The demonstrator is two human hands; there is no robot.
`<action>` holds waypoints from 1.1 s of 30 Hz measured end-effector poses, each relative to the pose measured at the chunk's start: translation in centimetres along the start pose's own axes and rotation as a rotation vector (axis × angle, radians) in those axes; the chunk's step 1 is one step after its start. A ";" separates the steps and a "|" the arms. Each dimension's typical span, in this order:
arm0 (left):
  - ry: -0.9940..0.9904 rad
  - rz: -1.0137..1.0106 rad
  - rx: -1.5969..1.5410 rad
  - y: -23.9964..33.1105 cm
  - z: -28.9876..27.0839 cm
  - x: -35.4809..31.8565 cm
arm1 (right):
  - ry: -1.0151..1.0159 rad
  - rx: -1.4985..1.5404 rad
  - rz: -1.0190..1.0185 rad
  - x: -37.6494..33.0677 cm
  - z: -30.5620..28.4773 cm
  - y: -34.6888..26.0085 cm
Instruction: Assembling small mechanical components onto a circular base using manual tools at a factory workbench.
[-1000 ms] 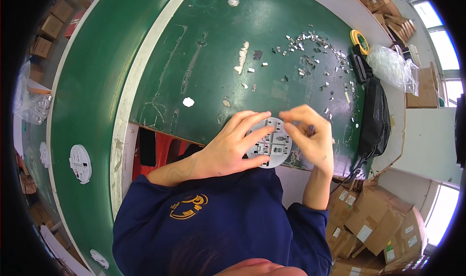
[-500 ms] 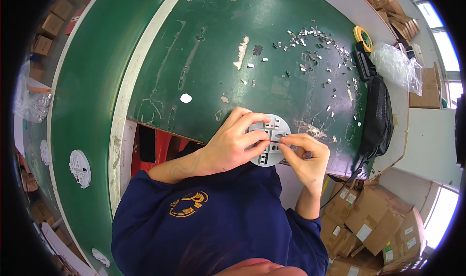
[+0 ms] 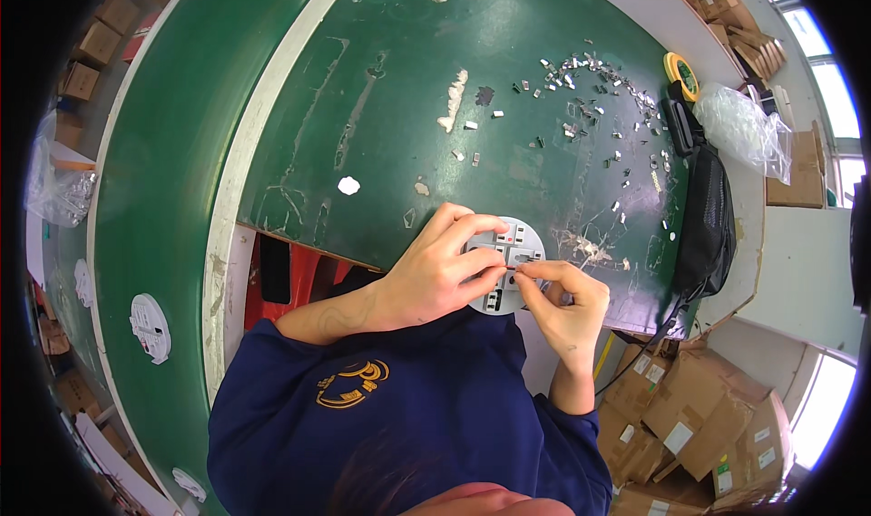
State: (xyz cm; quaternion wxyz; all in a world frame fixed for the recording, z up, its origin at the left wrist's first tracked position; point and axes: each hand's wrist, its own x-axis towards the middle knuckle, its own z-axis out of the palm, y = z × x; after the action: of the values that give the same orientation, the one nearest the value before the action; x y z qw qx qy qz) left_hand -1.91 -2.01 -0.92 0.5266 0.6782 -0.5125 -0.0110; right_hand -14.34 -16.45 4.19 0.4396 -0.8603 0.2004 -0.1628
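Note:
At the near edge of the bench, a round light-grey plastic disc with raised compartments and small metal parts is tilted toward me. My left hand grips it from the left, fingers spread over its face and edge. From the right, my right hand has thumb and forefinger pinched together just above the middle of the disc. A tiny reddish sliver shows between the fingertips of both hands. What the right fingers pinch is too small to name.
Many small metal pieces lie scattered on the green bench. At its right are a yellow tape roll, a clear plastic bag and a black bag. Another disc rests on the left-hand surface. Cardboard boxes stand lower right.
My right hand has turned slightly and its fingertips have shifted a little left. A dark round end seen inside its curled fingers before is now out of sight. The left hand keeps its grip.

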 end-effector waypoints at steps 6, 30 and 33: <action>-0.003 -0.001 0.006 0.0 0.0 -0.1 | -0.056 -0.036 0.031 -0.1 -0.1 -0.4; 0.074 -0.136 -0.110 -0.3 -0.9 -0.4 | -0.238 -0.076 -0.167 2.4 0.2 -0.5; 0.065 -0.171 -0.135 -0.1 -1.0 -0.4 | -0.246 -0.091 -0.189 2.6 0.2 -0.6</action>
State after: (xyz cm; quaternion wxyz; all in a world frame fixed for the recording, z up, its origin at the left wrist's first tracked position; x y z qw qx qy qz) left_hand -1.45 -0.98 -0.78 0.5846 0.6825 -0.4332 -0.0684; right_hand -11.91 -17.28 4.81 0.4041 -0.9078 0.0703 -0.0877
